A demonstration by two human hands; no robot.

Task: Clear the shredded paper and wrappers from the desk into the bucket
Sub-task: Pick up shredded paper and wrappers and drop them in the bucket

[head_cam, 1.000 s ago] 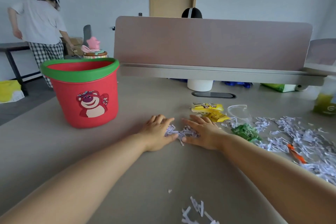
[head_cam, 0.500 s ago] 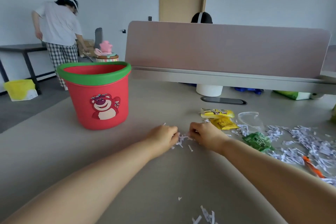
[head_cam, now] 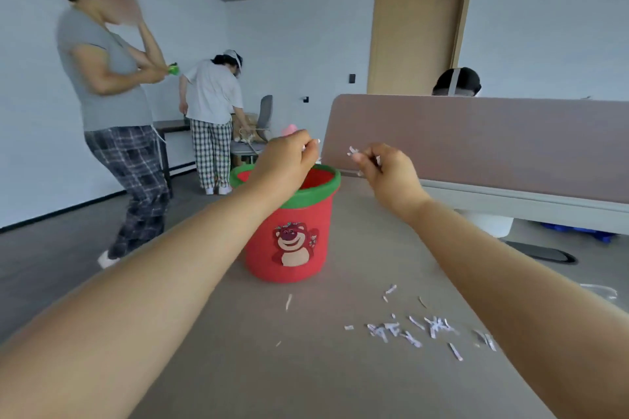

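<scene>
Left hand (head_cam: 284,160) pinching shredded paper (head_cam: 351,150) over bucket (head_cam: 289,231) rim, right hand (head_cam: 384,170) likewise, beside it

- No readable words, brand names or numbers anywhere in this view.
- The red bucket (head_cam: 289,231) carries only a picture, a pink bear sticker (head_cam: 294,243), with no lettering on it.
- The paper shreds (head_cam: 412,333) on the worktop (head_cam: 306,367) show dark marks, too small and blurred to read.

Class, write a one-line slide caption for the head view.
Both hands carry shredded paper to the red bucket.
</scene>
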